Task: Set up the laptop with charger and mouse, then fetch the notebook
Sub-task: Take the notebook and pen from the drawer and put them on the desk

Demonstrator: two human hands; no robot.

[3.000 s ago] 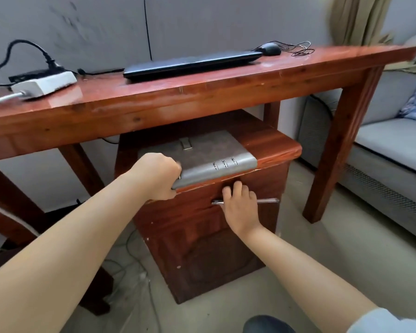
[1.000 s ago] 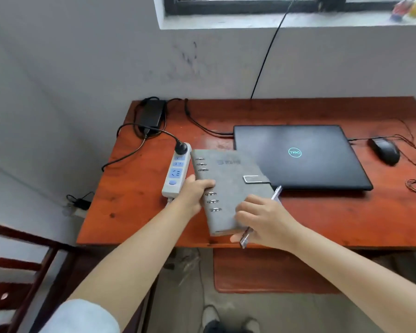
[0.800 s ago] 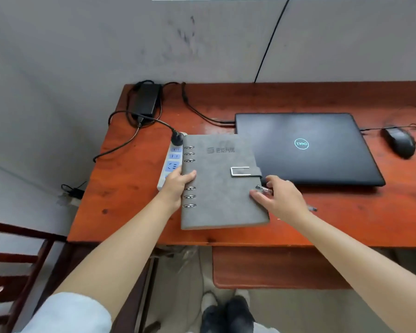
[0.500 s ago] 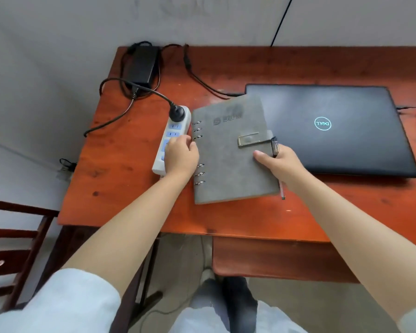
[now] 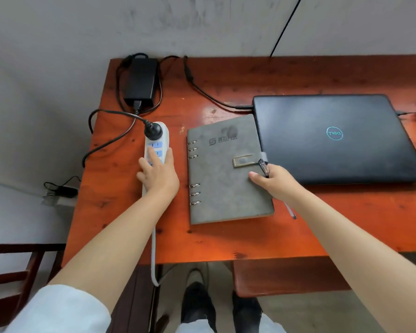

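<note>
Notebook (image 5: 228, 171) now flat on desk (image 5: 322, 224) beside laptop (image 5: 334, 138) | left hand (image 5: 157, 174) released it, fingers flat on power strip (image 5: 157, 143) | right hand (image 5: 274, 181) pinching pen (image 5: 264, 167) | fetch looks done

Both bare forearms reached forward from white sleeves. The left hand (image 5: 157, 173) lay flat, palm down, fingers (image 5: 151, 156) straight and slightly spread, pressing downward. The right hand (image 5: 275, 182) was turned thumb inward, thumb extended and fingers curled in a grip round a thin pen (image 5: 264, 167). The two hands were apart.
</note>
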